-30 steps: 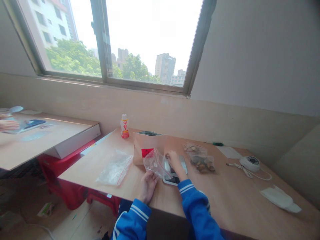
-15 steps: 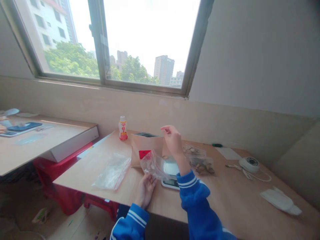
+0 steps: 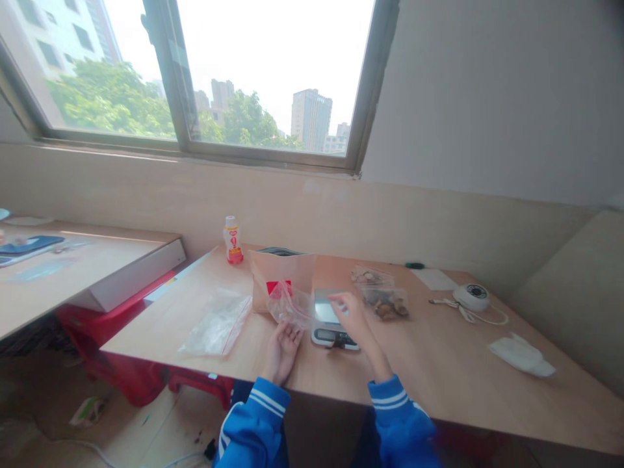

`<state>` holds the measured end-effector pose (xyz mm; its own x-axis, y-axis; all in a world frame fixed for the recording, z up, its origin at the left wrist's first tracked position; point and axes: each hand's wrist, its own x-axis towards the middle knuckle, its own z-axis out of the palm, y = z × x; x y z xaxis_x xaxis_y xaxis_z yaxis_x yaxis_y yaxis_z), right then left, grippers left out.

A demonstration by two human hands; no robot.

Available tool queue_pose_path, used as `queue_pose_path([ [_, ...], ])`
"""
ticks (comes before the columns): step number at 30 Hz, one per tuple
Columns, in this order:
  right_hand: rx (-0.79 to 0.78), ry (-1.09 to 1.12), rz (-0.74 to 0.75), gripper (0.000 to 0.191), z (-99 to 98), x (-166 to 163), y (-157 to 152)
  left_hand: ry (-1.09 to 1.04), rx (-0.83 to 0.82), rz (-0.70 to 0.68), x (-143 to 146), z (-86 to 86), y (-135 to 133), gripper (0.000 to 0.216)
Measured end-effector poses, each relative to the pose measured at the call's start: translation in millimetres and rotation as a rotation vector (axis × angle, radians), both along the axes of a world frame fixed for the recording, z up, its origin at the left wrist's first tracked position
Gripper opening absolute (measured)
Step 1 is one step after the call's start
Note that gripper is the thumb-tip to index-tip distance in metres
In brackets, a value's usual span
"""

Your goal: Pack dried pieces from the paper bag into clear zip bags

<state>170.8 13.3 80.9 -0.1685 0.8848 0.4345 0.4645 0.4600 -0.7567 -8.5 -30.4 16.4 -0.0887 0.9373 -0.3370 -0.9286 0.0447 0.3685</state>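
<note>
My left hand [image 3: 284,343] is closed on the edge of a clear zip bag [image 3: 292,309], which leans against a brown paper bag [image 3: 263,276] with a red label. My right hand [image 3: 355,320] hovers over a small digital scale [image 3: 324,302], thumb and fingertips drawn together. Whatever they may pinch is too small or hidden to name. A small dark brown piece [image 3: 336,343], blurred, shows in front of the scale's display. Right of the scale lie two clear bags, one of pale dried slices [image 3: 372,277] and one of darker brown pieces [image 3: 387,303].
A flat clear zip bag [image 3: 217,325] lies on the left of the table, with a red and white bottle [image 3: 233,240] behind it. To the right are a white camera [image 3: 470,297] with a cable, white paper [image 3: 433,279] and a crumpled white tissue [image 3: 521,355].
My right hand has come down from above the paper bag to over the scale. The dark piece now shows by the display. My left hand still holds the clear bag; the view has shifted slightly.
</note>
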Motion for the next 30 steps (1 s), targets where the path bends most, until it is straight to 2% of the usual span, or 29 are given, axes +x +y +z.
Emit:
queue_pose_path([
  [3,-0.099,-0.161,0.100,0.016,-11.2,13,-28,-0.001,-0.031,0.001,0,2.7,-1,0.016],
  [8,-0.181,-0.294,0.154,0.019,-21.7,25,-64,-0.002,-0.033,-0.003,0,5.1,-2,0.015],
  [14,-0.207,-0.363,0.147,0.025,-39.0,29,-74,-0.004,-0.036,-0.003,-1,3.9,-2,0.017],
  [17,-0.206,-0.357,0.177,0.025,-36.2,28,-72,-0.016,-0.028,-0.002,-1,3.6,-2,0.017],
  [19,-0.208,-0.324,0.204,0.024,-22.8,25,-70,-0.019,-0.024,-0.003,-1,3.6,-2,0.018],
  [22,-0.153,-0.236,0.227,0.017,14.9,20,-61,-0.020,-0.027,-0.008,-1,2.9,-1,0.018],
  [24,-0.040,-0.172,0.180,0.010,46.0,14,-50,-0.022,-0.032,-0.007,-2,1.6,-1,0.017],
  [27,0.155,-0.086,0.102,0.014,89.3,-1,-30,-0.028,-0.016,-0.006,-3,-1.0,0,0.016],
  [30,0.298,-0.054,0.099,0.018,119.4,-27,-5,-0.035,-0.001,-0.009,-4,-2.7,-1,0.015],
])
